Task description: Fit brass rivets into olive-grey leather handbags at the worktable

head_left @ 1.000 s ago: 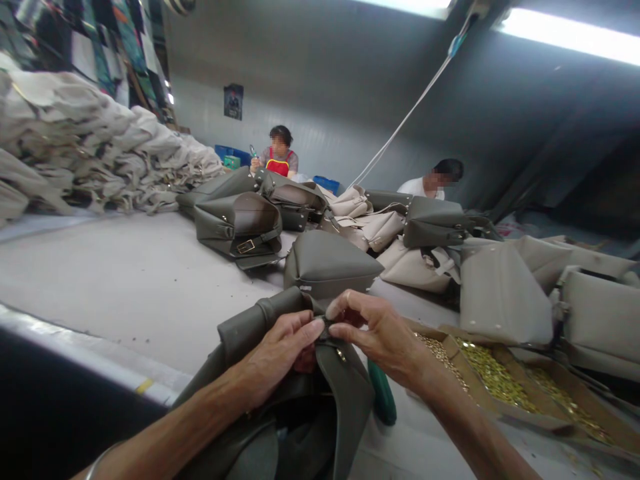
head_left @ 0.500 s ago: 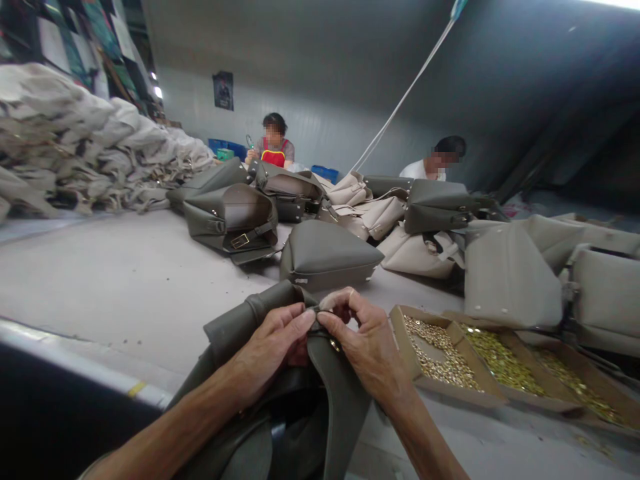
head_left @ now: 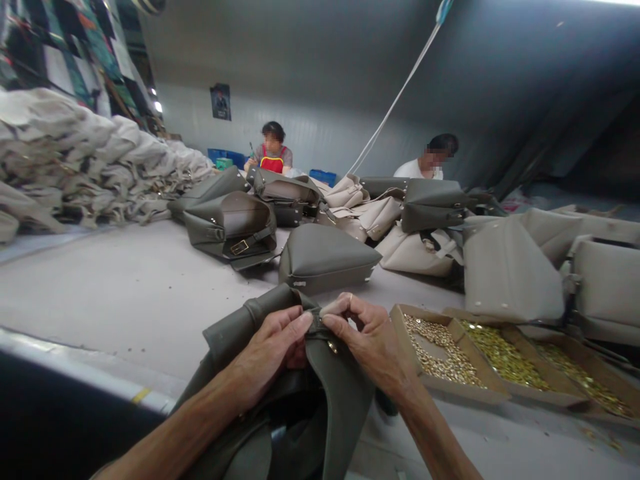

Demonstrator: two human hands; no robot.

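Observation:
A dark olive-grey handbag (head_left: 345, 407) stands right in front of me, its inside facing up and partly in shadow. My left hand (head_left: 280, 337) grips the edge of its strap piece, thumb on top and fingers behind. Close beside it, my right hand (head_left: 363, 333) pinches the same piece between thumb and forefinger, the two thumbs almost meeting. Just below the right thumb, a small gold stud (head_left: 333, 347) shows on the leather. Whether the right fingertips also hold a small fitting is hidden.
Cardboard trays of small gold metal fittings (head_left: 440, 350) sit to the right. Dark bags (head_left: 327, 257) and beige bags (head_left: 513, 270) crowd the table's far side. Pale bags (head_left: 95, 153) are heaped at far left. Two people (head_left: 273, 150) sit behind the bags.
My right fingertips have shifted slightly to the right, opening a small gap between the thumbs. Both hands keep hold of the handbag, and the view has tilted a little.

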